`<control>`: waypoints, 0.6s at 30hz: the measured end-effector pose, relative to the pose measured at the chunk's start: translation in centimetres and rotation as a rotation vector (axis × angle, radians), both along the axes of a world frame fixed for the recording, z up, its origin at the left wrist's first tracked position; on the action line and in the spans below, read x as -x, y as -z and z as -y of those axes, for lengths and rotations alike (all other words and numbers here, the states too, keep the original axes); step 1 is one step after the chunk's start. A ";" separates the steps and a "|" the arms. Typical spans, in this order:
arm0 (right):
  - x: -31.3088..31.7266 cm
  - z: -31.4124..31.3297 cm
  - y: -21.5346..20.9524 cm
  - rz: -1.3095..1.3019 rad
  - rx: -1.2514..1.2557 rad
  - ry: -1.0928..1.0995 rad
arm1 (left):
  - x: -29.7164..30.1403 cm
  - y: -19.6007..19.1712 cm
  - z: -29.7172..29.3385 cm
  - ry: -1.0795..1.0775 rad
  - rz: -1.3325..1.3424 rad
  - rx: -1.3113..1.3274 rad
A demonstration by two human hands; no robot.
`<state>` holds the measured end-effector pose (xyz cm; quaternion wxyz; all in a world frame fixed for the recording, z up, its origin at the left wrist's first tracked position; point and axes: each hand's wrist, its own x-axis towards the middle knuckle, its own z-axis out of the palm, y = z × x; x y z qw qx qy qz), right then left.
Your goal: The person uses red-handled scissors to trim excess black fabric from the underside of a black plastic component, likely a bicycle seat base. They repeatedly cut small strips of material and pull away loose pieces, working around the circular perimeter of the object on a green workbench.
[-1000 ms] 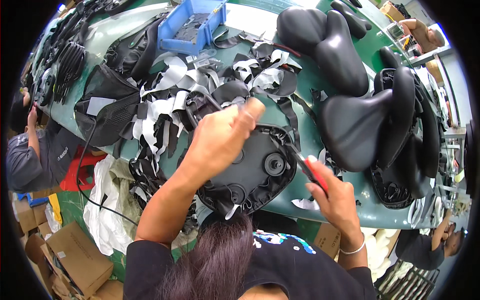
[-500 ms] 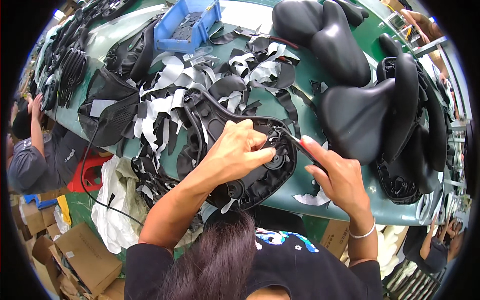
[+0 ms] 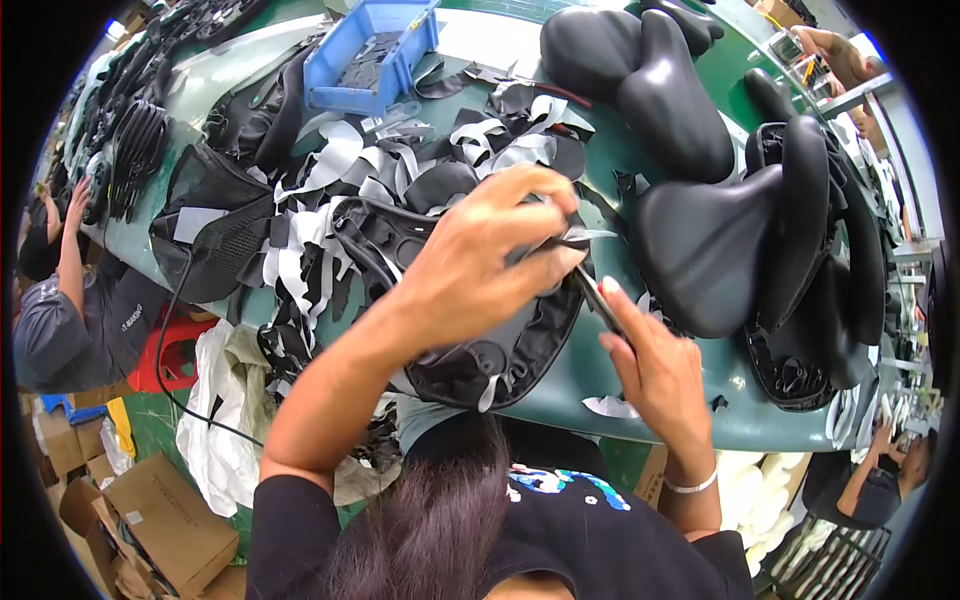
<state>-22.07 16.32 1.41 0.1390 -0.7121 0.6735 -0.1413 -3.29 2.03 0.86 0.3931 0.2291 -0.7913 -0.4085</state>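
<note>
An upturned black bicycle saddle (image 3: 545,345) lies in front of me, its underside and folded cover edge facing up. My left hand (image 3: 470,265) is over its right side, fingers closed on a strip of cover material (image 3: 588,235), pale on one face, pulled up from the rim. In my right hand (image 3: 662,375) is a slim dark-handled cutting tool (image 3: 603,305), probably a knife. Its tip reaches the strip just below my left fingertips. My left hand hides part of the saddle and the exact cutting point.
Black and pale offcuts (image 3: 330,165) heap beyond the saddle, with a blue bin (image 3: 385,60) behind. Finished black saddles (image 3: 705,250) pile up at right. A black mesh bag (image 3: 215,225) lies at left. A co-worker (image 3: 80,310) stands at the left; cardboard boxes (image 3: 165,520) are on the floor.
My left hand has moved up and right, lifting a strip from the saddle's rim. The tool in my right hand has followed it, and the saddle has shifted slightly.
</note>
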 end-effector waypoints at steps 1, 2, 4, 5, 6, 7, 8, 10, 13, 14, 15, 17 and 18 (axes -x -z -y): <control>0.1 1.2 -0.5 -0.012 -0.063 0.012 | 0.4 -0.5 1.3 0.119 -0.015 -0.036; 0.3 1.5 -0.1 -0.005 -0.024 0.000 | 0.8 -1.5 1.6 0.255 -0.015 -0.424; 0.4 2.0 0.9 0.010 0.061 -0.027 | 1.5 0.7 1.8 0.367 -0.198 -0.775; 0.4 1.9 0.7 -0.011 0.004 -0.010 | 1.6 0.6 1.4 0.083 -0.168 -0.583; 1.0 2.2 1.0 0.023 0.048 -0.029 | 1.7 0.3 1.2 -0.196 -0.138 -0.383; 1.7 2.2 1.6 0.057 0.084 -0.040 | 1.3 0.1 1.4 -0.279 0.015 -0.294; 2.0 2.1 1.8 0.091 0.121 -0.051 | 1.1 -0.1 1.7 -0.357 0.168 -0.205; 2.0 2.2 1.8 0.046 0.104 -0.056 | 1.7 -0.6 1.5 -0.462 0.792 0.179; 2.6 1.8 1.9 0.054 0.100 -0.082 | 3.3 1.2 1.0 -0.497 0.782 0.398; 3.0 1.5 1.8 0.080 0.101 -0.073 | 3.5 1.4 1.0 -0.504 0.748 0.447; 3.3 1.2 1.8 0.108 0.102 -0.066 | 3.4 1.3 1.1 -0.480 0.757 0.353; 4.0 0.8 1.9 0.143 0.111 -0.025 | 3.8 1.4 1.6 -0.415 0.765 0.170; 4.2 0.7 2.0 0.162 0.115 -0.006 | 3.7 1.6 1.8 -0.477 0.714 0.205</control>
